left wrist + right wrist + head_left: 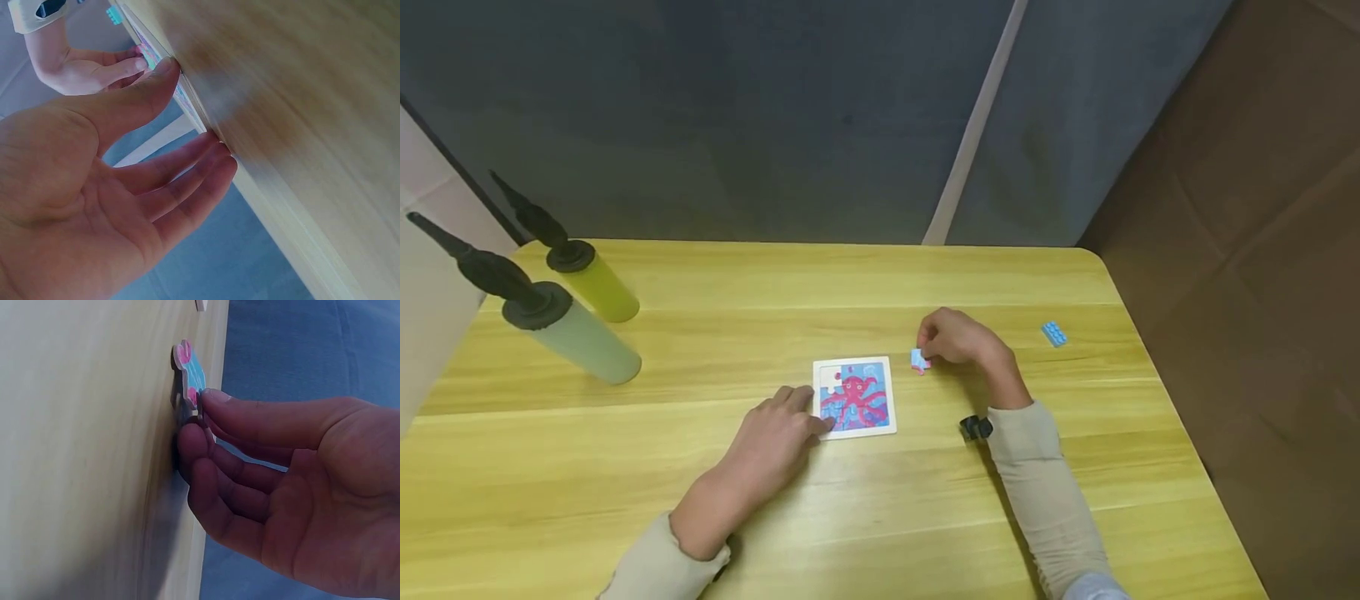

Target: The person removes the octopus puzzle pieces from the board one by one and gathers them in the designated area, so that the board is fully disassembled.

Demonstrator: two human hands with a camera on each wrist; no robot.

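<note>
A square puzzle board (891, 400) with a white frame and a pink octopus on blue lies flat on the table. Its upper left corner shows bare white where no piece sits. At the board's left side is my left hand (778, 437), its thumb at the lower left corner and its fingertips along the left edge. To the right of the board, my right hand (958, 335) pinches a blue and pink puzzle piece (195, 372) between thumb and index finger. The piece is tilted close over the table, and the other fingers curl beneath the index finger.
A blue toy brick (1054, 334) lies on the wooden table (925, 517) at the right. Two hand pumps stand at the left, one pale green (583, 342) and one yellow-green (602, 287). Dark cloth hangs behind the table's far edge and brown cloth at its right.
</note>
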